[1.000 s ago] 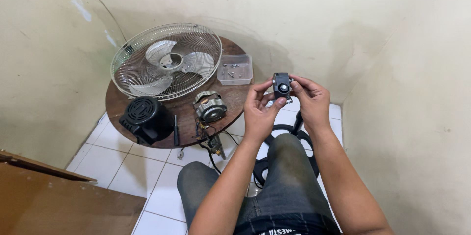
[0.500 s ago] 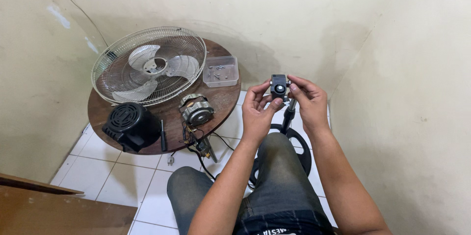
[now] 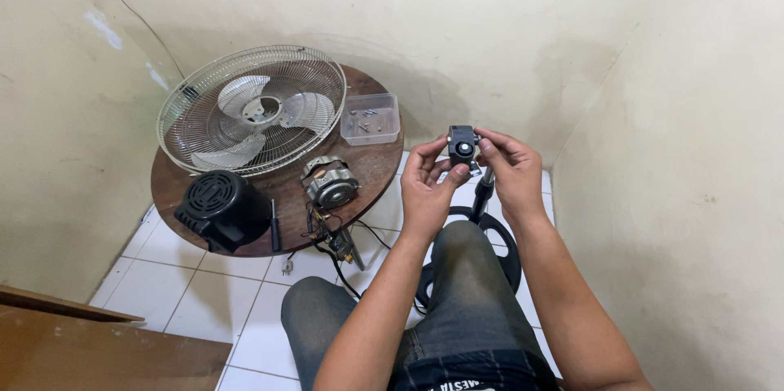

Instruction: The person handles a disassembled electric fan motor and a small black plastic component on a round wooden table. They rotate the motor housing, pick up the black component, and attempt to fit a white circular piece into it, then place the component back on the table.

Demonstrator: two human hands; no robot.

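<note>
Hands: our left hand (image 3: 426, 183) & right hand (image 3: 510, 169) both pinch small black switch box (image 3: 462, 146), fingers closed on its sides, held up above our knees.
Table: round wooden table (image 3: 376, 171) w/ fan guard (image 3: 251, 108), motor (image 3: 330, 183), black rear cover (image 3: 220, 208), clear screw tray (image 3: 371, 118).
Floor: fan stand base (image 3: 510, 252) under right wrist.

The part (image 3: 462, 147) is a small black box of plastic, about square, with a round pale knob or shaft end in the middle of its front face. It is held up in the air between the fingertips of both hands, above the knee, with the front face turned toward the camera and nearly upright.
</note>
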